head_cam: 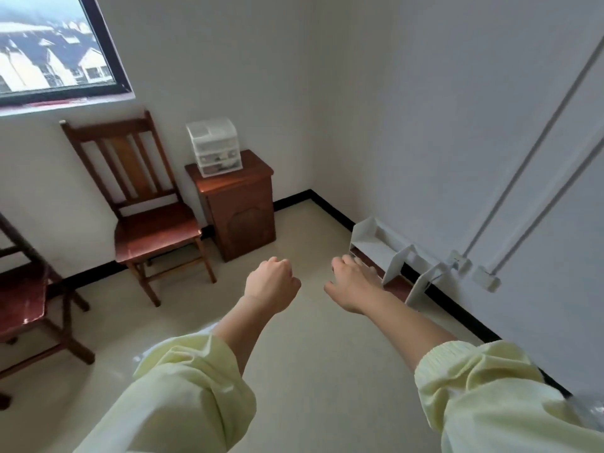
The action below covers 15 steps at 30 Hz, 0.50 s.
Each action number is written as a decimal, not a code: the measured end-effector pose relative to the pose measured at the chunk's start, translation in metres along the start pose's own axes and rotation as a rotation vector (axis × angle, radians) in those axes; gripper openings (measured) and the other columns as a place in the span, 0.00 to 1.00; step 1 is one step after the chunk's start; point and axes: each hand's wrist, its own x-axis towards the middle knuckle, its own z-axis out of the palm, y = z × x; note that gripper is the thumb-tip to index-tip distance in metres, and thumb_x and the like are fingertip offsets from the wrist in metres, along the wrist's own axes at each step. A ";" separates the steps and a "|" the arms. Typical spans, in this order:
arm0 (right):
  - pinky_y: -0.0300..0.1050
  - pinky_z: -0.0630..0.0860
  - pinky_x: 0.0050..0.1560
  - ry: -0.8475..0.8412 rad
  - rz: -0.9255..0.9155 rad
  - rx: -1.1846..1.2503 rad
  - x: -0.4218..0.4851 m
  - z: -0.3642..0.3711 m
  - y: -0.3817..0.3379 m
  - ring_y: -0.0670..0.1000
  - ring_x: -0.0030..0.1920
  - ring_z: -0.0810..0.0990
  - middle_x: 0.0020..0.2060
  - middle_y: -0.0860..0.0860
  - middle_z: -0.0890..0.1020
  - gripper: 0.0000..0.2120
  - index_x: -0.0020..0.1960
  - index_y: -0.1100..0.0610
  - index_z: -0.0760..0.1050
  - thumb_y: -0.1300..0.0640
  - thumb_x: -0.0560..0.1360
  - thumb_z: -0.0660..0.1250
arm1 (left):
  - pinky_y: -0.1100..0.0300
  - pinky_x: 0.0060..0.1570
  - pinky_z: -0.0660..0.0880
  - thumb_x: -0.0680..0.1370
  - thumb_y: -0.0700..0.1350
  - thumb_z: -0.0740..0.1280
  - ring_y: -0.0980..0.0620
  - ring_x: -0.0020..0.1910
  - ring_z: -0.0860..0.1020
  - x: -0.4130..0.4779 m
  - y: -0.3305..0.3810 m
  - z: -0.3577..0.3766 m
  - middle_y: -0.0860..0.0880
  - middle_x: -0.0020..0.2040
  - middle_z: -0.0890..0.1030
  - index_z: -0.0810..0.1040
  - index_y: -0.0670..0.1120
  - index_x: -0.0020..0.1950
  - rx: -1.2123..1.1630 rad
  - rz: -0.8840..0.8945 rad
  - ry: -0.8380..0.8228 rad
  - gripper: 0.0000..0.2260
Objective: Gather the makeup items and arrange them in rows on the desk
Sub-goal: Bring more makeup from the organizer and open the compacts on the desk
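Since the makeup items are sitting in that clear drawer organizer on the little cabinet, I'm guessing light, brittle plastic, so I'd be gripping both sides low. Left hand is balling up empty, right hand is hanging loose.

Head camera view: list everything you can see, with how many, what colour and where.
window: one, dark frame, upper left wall
wooden chair: one, red-brown, against the far wall
second chair: one, red-brown, partly cut off at the left edge
small cabinet: one, red-brown, right of the wooden chair
plastic drawer organiser: one, clear and white, on top of the cabinet; small items inside, too small to identify
shelf rack: one, white, low against the right wall
wall sockets: two, white, right wall
conduits: two, white, running up from the sockets
left hand: one, fingers curled, empty
right hand: one, fingers relaxed, empty
sleeves: two, pale yellow
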 end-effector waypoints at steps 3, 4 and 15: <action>0.53 0.66 0.60 0.004 -0.069 -0.040 0.065 -0.008 -0.014 0.56 0.64 0.68 0.63 0.54 0.71 0.16 0.63 0.57 0.67 0.49 0.79 0.55 | 0.55 0.43 0.70 0.79 0.49 0.59 0.44 0.52 0.75 0.056 -0.022 -0.006 0.46 0.52 0.75 0.73 0.44 0.55 -0.031 -0.043 0.063 0.11; 0.54 0.66 0.61 0.003 -0.086 -0.043 0.089 -0.009 -0.019 0.56 0.65 0.68 0.64 0.55 0.71 0.16 0.63 0.57 0.67 0.49 0.80 0.55 | 0.55 0.42 0.70 0.79 0.48 0.59 0.44 0.52 0.75 0.077 -0.031 -0.007 0.46 0.52 0.75 0.73 0.44 0.56 -0.047 -0.061 0.084 0.11; 0.53 0.66 0.61 -0.038 -0.161 -0.065 0.376 -0.012 -0.087 0.55 0.66 0.68 0.64 0.54 0.71 0.16 0.64 0.56 0.66 0.49 0.80 0.55 | 0.55 0.45 0.69 0.79 0.48 0.59 0.45 0.58 0.73 0.325 -0.152 -0.009 0.46 0.56 0.74 0.72 0.45 0.61 -0.068 -0.148 0.133 0.13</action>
